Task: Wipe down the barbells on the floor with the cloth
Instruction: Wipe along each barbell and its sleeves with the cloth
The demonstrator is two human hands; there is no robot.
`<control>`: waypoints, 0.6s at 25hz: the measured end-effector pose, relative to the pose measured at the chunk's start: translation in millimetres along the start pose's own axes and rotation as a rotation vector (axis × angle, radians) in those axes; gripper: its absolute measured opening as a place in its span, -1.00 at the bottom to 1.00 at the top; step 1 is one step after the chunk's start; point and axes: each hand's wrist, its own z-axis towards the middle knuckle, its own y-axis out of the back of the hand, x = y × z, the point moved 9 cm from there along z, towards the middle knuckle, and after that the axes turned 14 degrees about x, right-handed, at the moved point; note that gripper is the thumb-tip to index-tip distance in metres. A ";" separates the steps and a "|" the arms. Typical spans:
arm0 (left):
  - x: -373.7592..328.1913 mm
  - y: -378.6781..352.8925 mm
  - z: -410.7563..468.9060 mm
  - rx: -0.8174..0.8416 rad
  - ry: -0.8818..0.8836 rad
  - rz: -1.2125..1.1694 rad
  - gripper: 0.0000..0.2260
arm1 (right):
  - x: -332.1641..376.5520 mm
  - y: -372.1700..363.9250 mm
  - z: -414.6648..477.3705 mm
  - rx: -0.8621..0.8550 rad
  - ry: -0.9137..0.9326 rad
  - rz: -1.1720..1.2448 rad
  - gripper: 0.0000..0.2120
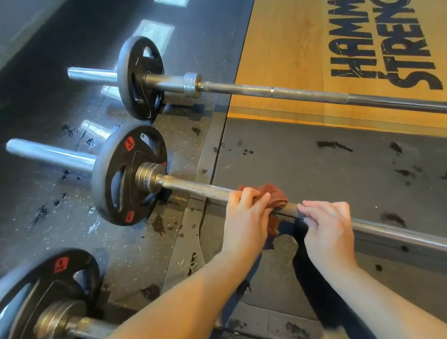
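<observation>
Now, three barbells lying side by side on floor (332, 171). Left grip (244, 216) curled round rust-brown cloth (276, 196), pressing it against shaft of middle barbell (199, 188), a little way in from collar and black plate (125, 175). Right grip (326, 228) just beside cloth, fingers hooked over same shaft, holding it bare. Far barbell (300, 95) crosses edge of wooden platform (278, 47). Near barbell (94, 330) low in view, partly hidden under forearms.

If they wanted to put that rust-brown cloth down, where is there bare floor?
The grey rubber mat between the far steel barbell and the middle steel barbell lies bare; so does the wooden platform beyond. Crowded: left, by the black weight plates.
</observation>
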 end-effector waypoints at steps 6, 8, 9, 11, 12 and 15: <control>143.6 78.7 -32.9 -0.093 0.222 0.041 -0.72 | 8.1 -0.1 -3.4 0.011 0.020 0.007 -0.77; 172.2 91.9 -32.6 -0.094 0.313 0.054 -0.74 | 6.5 1.6 -2.5 -0.008 0.019 -0.001 -0.76; 173.6 92.7 -31.2 -0.094 0.347 0.072 -0.75 | 5.6 1.7 -1.8 -0.016 0.024 -0.003 -0.76; 153.8 84.1 -29.5 -0.113 0.375 0.052 -0.75 | 4.8 0.4 -2.7 -0.020 0.007 0.000 -0.74; 132.7 73.7 -26.1 -0.099 0.338 0.033 -0.74 | 4.1 0.1 -3.5 -0.019 -0.014 0.002 -0.74; 63.6 33.8 -18.2 0.010 0.177 -0.032 -0.74 | 3.2 0.7 -3.2 -0.009 -0.020 0.003 -0.73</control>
